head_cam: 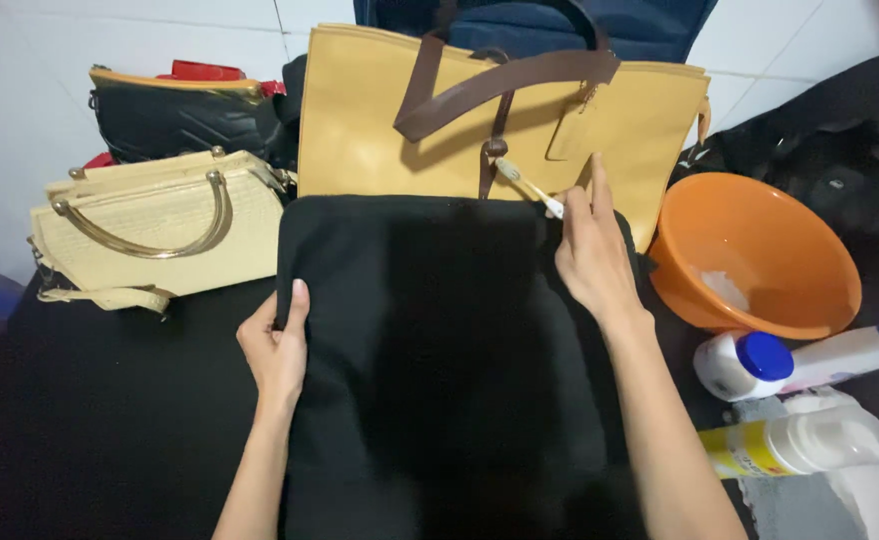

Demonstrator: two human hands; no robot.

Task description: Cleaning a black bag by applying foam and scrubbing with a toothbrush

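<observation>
Centrally, a black fabric bag [450, 350] lies flat on the tabletop [110, 420], long axis running away from the person. Left hand [278, 345]: fingers pinching its left edge. Right hand [590, 250]: fingers closed around a small white brush [532, 188] at the bag's top right corner, bristles toward the mustard tote [380, 130].

The black fabric bag [440, 370] runs off the bottom edge, so no idea how far it goes. It also covers the lower part of the mustard tote [380, 120]. The brush [530, 187] handle disappears inside the right hand [590, 260]. The blue bag [550, 25] behind the tote is cut by the top edge. The white stuff in the orange basin [760, 250] is too blurry to tell.
</observation>
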